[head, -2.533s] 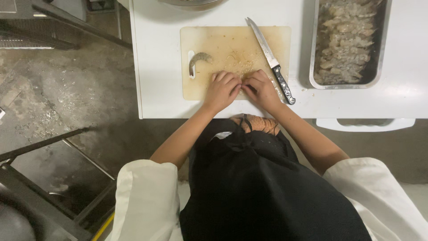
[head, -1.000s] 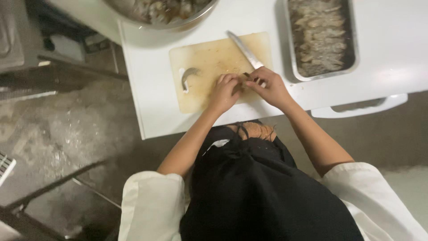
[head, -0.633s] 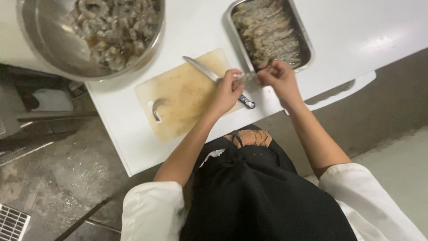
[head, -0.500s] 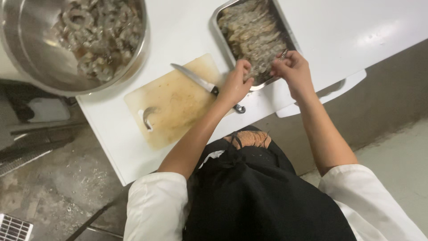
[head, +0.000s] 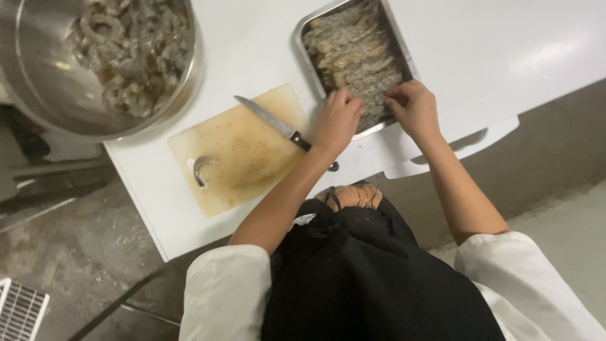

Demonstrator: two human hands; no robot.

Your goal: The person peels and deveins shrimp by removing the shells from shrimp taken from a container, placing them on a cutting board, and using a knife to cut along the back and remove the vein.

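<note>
- both hands are down at the near end of the metal tray (head: 302, 55), which sits on the white table (head: 505, 44) close to its near edge
- left hand (head: 338, 120) rests on the near-left corner of the tray, fingers together and curled over the rim onto the peeled shrimp (head: 353, 53) laid in rows inside
- right hand (head: 413, 108) is at the near-right side of the tray, fingertips bent down into the shrimp; can't tell if it's actually pinching one
- knife (head: 278, 125) lies across the right side of the cutting board (head: 237, 151), black handle running under the left wrist
- one lone shrimp (head: 201, 168) sits at the board's left edge
- big steel bowl (head: 57, 95) of raw shrimp sits at the table's far-left corner
</note>
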